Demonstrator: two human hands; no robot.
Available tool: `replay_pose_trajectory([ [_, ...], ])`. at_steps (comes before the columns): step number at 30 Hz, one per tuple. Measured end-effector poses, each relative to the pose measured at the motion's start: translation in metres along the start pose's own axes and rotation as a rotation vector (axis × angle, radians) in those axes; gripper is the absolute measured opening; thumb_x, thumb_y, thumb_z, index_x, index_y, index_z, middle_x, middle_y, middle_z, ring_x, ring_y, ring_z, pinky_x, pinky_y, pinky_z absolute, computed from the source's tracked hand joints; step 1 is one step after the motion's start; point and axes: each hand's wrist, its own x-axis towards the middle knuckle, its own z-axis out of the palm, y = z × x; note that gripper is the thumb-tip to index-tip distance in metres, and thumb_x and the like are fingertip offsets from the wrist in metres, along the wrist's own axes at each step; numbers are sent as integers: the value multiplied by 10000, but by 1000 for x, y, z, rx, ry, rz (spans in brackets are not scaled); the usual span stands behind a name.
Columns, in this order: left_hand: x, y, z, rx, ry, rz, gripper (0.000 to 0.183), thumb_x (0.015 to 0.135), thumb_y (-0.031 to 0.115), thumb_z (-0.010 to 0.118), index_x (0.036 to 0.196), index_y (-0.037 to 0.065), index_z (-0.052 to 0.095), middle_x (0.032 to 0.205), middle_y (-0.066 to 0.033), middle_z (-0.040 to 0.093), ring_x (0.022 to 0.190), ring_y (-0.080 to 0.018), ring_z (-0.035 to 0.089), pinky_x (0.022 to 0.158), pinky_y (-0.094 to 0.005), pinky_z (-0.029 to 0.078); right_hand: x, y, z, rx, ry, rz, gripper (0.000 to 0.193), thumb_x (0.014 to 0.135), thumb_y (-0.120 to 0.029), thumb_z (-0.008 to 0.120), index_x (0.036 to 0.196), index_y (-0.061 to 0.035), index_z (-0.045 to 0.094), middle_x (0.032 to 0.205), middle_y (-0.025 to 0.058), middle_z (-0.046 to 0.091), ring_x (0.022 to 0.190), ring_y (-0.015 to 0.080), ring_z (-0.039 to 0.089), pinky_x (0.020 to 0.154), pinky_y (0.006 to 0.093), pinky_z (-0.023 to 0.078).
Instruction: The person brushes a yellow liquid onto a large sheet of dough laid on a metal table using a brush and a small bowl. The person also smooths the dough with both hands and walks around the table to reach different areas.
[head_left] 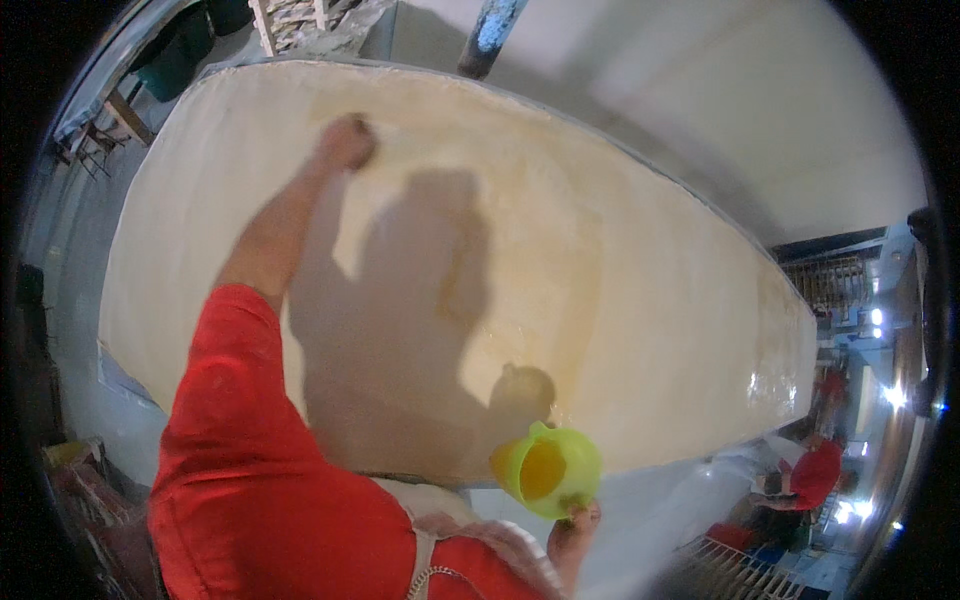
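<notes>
A broad, pale cream sheet that looks like dough [640,300] covers the long table, with wet yellowish patches on it. My left hand [349,143], arm stretched far out, is closed low over the sheet near its far left part. Whatever its fingers hold, if anything, is hidden. Close to my body, my right hand [573,530] grips the rim of a lime-green plastic jug [584,462]. The jug is tilted, and orange-yellow liquid [542,470] shows inside. It hangs at the sheet's near edge.
A blue-flecked post [490,40] rises beyond the far edge. Dark green bins [175,60] stand at the far left. Another person in red [815,472] is at the right, near a white rack [735,570]. My shadow falls over the middle of the sheet.
</notes>
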Motion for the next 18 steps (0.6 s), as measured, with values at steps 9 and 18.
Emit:
replay_pose_trajectory([
  [9,-232,206,114,310,-216,796,234,845,273,619,914,61,687,826,-183,691,802,-326,681,719,-534,523,-44,4,-48,45,165,-40,269,841,-197,699,1012,-3,626,954,55,658,875,161,628,798,314,505],
  [18,-459,258,179,-694,-596,1024,161,850,199,635,919,63,687,819,-154,694,737,-293,684,691,-450,535,-89,22,-126,141,119,-71,190,825,-139,669,968,-17,642,908,35,661,819,123,619,740,277,489],
])
